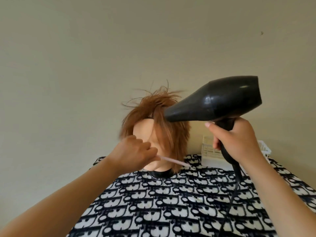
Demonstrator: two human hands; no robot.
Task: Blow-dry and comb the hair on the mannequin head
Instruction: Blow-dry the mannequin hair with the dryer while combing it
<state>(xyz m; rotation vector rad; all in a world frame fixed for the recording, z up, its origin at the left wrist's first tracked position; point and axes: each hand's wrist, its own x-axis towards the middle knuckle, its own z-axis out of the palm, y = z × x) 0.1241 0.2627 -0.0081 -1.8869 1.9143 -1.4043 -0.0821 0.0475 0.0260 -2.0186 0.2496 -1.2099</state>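
Currently blow-drying: right hand point(239, 139) grips hair dryer point(213, 101) by mannequin head point(145, 130), left hand point(133, 149) pinches pink comb point(172, 161); comb through next

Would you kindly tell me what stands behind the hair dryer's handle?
A white slatted basket stands on the patterned cloth. The right hand and hair dryer cover its middle, so its contents cannot be seen.

I see mannequin head point(145, 132) upright, auburn hair point(171, 139) tousled over face; black hair dryer point(218, 100) nozzle against hair; pink comb point(172, 161) slanted at neck.
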